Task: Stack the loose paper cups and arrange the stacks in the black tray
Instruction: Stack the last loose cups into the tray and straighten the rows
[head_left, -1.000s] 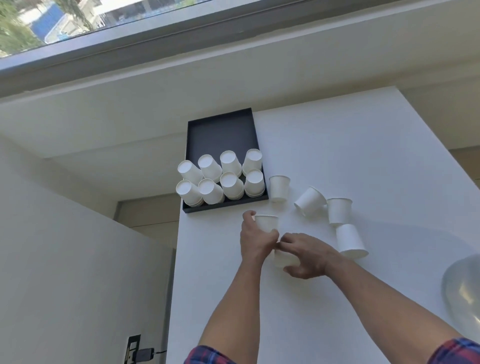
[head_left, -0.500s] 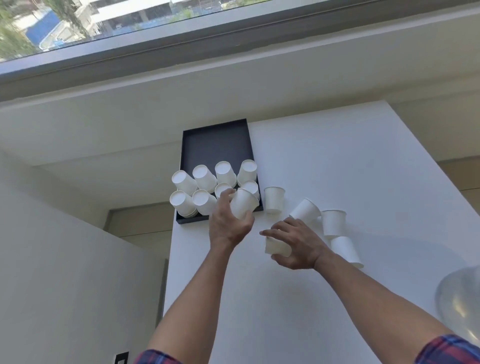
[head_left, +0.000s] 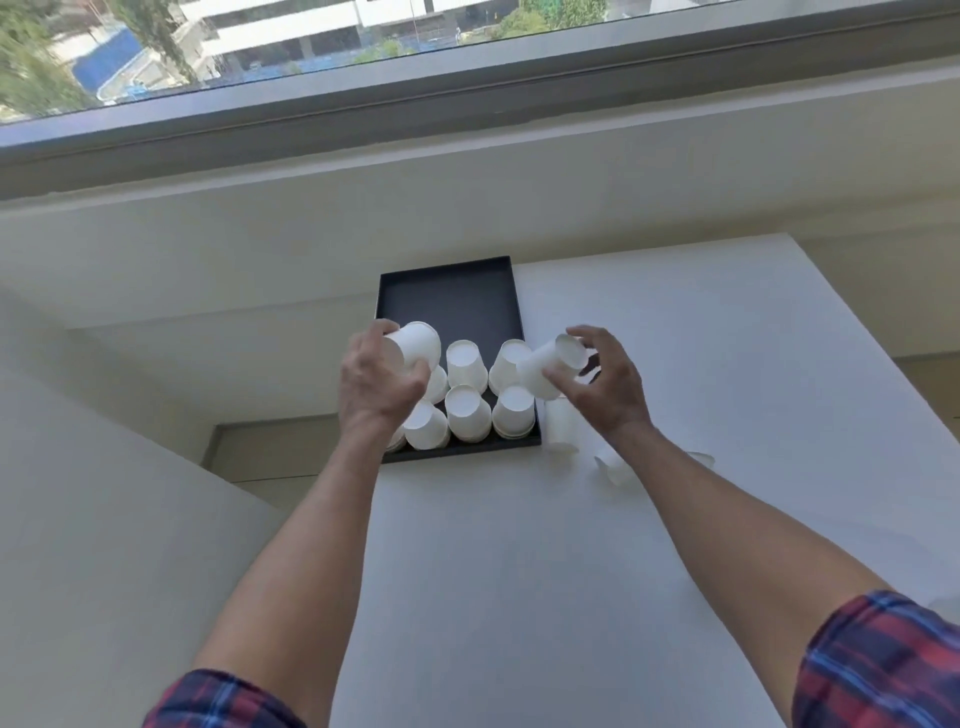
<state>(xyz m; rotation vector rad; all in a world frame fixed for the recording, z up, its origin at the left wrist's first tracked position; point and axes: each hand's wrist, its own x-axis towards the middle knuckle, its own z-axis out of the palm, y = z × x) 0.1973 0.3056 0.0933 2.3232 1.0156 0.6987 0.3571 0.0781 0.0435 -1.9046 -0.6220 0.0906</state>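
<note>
Two white paper cups held tilted above the flat black rectangular tray (head_left: 447, 296): one (head_left: 415, 345) gripped by left hand (head_left: 376, 384), other (head_left: 550, 364) by right hand (head_left: 605, 387).

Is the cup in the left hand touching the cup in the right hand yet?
Apart. The head view shows the left hand holding its cup over the black tray, with tray stacks visible between it and the right hand's cup.
</note>
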